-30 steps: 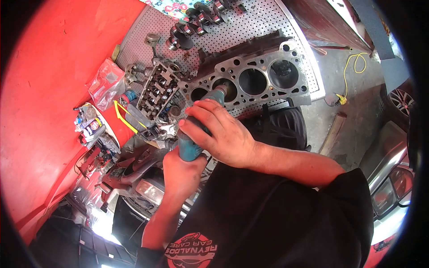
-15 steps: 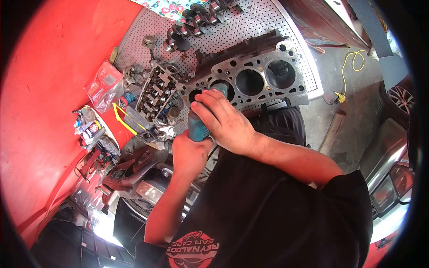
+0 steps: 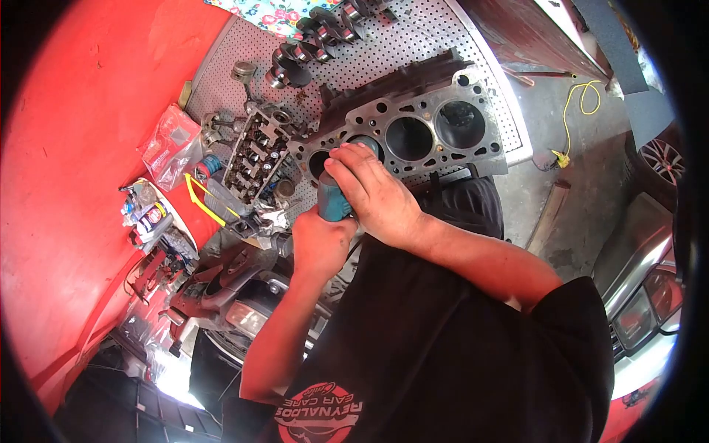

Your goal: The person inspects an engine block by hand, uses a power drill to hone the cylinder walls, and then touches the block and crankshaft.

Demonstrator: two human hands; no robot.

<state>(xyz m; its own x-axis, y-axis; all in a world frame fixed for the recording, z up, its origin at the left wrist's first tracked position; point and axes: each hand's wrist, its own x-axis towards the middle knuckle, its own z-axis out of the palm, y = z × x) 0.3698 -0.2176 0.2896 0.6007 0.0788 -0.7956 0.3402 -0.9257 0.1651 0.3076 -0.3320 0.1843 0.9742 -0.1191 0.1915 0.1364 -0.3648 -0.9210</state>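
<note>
My left hand (image 3: 321,247) is closed around the rear of a teal power drill (image 3: 334,201). Over the drill's front part lies my right hand (image 3: 380,196), its fingers wrapped across the body and hiding much of it. The drill points at a cylinder bore of a metal engine block (image 3: 443,153); whatever is fitted in its chuck is out of sight behind my right hand. Two bores farther right on the block show open and dark. Left of the block lies a cylinder head (image 3: 257,155) with valve springs.
A perforated metal table (image 3: 236,55) carries the block, a crankshaft (image 3: 310,44) and a piston (image 3: 244,71). Bottles (image 3: 153,214) and a plastic bag (image 3: 173,140) sit near the red wall (image 3: 81,148). A yellow cord (image 3: 565,122) lies on the floor; a car (image 3: 650,310) stands at right.
The drill and my left hand have shifted slightly up and right, toward the block. My right hand keeps its hold on the drill's front.
</note>
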